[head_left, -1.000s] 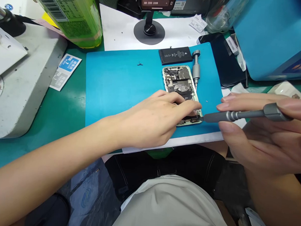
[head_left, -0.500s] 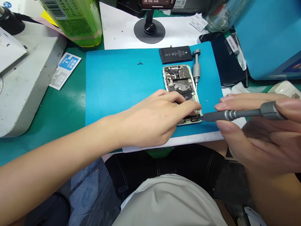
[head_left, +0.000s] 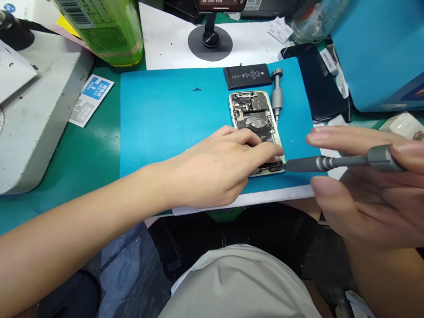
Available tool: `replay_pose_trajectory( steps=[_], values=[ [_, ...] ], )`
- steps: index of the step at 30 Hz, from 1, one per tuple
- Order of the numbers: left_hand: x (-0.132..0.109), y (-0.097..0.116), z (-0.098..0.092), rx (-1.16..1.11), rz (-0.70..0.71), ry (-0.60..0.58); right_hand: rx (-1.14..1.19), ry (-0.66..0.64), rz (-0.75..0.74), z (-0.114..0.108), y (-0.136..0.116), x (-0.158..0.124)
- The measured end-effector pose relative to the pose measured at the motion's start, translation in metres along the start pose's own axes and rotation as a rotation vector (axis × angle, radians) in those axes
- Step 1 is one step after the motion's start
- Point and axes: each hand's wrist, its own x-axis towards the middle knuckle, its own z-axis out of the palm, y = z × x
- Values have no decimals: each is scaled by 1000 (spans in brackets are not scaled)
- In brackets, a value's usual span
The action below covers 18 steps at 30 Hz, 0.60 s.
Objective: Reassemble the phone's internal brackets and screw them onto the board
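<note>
Head view: I am looking down on a bench where one opened phone lies on a blue mat, its inner parts bared. Just beyond the phone sits a black battery with a small apple mark and fine white print that I can't read. Farther beyond, a lit screen on a round stand shows a strip of small Chinese characters, its upper part out of view. Well to the phone's left, a sachet in blue and grey bears a figure 2 and lettering hard to make out; beyond it, a green container carries a barcode and is cut off at the top.

The left hand bends over the phone's near half, hiding much of it; its fingertips are partly covered, so I can't tell whether they pinch anything. On the phone's right, the right hand has thumb and a long finger parted around a grey screwdriver, another fingertip at its cap. Its tip reaches the phone's near right corner; the exact contact is unclear.

I count two screwdrivers, the second screwdriver lying just right of the phone, and one battery. Dark bits left of the phone are too small to count.
</note>
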Motion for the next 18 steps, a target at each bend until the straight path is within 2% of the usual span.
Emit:
replay_pose_trajectory(
  steps=[3, 6, 9, 13, 16, 18],
  values=[
    [1, 0, 0, 8, 0, -9, -44, -96, -6, -5, -3, 1],
    [1, 0, 0, 19, -5, -22, -148, -247, -19, -15, -3, 5],
    [0, 1, -1, 30, -6, -27, -226, -307, -11, -28, 1, 1],
    [0, -1, -1, 26, -8, -17, -273, -274, 14, -36, 12, -19],
    [-1, -1, -1, 34, -5, -15, -197, -192, 50, -30, 16, -27],
    [-1, -1, -1, 41, 1, -13, -61, -83, 184, -21, 12, -26]
  ],
)
